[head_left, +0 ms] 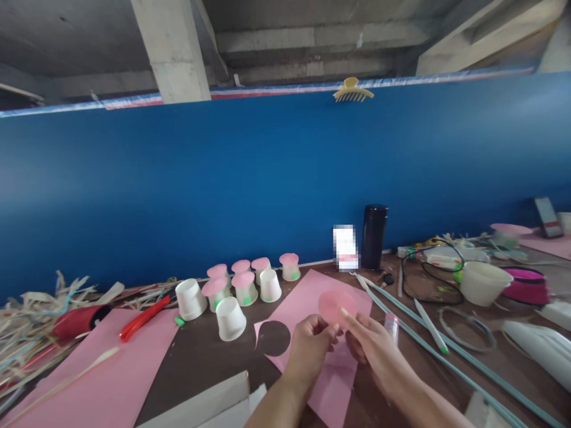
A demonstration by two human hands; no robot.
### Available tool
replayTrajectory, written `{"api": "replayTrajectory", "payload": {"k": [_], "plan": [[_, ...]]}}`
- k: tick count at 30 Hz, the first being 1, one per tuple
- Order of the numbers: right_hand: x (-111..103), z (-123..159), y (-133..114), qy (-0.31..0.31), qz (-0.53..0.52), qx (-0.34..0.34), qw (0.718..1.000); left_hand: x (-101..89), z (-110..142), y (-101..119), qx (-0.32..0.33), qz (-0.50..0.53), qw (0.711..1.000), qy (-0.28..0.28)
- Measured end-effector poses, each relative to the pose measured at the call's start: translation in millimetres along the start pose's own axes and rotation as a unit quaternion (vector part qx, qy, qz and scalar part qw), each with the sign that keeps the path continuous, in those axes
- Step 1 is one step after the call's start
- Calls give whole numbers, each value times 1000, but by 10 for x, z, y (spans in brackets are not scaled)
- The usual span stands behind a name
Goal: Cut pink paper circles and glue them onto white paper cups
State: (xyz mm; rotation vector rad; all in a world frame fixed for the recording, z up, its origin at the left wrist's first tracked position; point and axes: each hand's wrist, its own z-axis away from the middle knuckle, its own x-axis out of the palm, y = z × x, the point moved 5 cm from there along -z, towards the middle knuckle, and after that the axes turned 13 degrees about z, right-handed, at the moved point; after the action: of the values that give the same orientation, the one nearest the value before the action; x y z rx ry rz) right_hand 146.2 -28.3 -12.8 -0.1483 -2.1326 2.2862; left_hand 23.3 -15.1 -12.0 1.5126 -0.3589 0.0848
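Between my two hands is a round pink paper disc [332, 303], raised above a pink paper sheet [307, 297] with a circular hole cut near its left edge. My left hand [314, 342] pinches the disc's lower edge. My right hand [368, 342] grips its right side, thumb lying over the paper. To the left stand several upturned white paper cups, some bare, like the white cup [231, 321], and others topped with pink discs, like the capped cup [244, 290]. Bits of green show on the capped cups.
A black flask [375, 238] and a lit phone [345, 246] stand by the blue partition [267, 178]. Left lie another pink sheet [129, 356], a red-handled tool [145, 318] and paper strips. Right are a white pen [430, 327], pale blue cords and a white tub [482, 282].
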Motion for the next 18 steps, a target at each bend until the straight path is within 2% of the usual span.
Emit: {"api": "replayTrajectory", "payload": {"k": [4, 11, 18], "plan": [[-4, -22, 20, 19, 5, 5, 1000, 3, -6, 7, 19, -15, 1000, -3], [-53, -56, 3, 37, 25, -7, 999, 10, 3, -14, 12, -17, 1000, 5], [12, 9, 42, 6, -13, -2, 1000, -65, -20, -23, 5, -25, 999, 29]]}}
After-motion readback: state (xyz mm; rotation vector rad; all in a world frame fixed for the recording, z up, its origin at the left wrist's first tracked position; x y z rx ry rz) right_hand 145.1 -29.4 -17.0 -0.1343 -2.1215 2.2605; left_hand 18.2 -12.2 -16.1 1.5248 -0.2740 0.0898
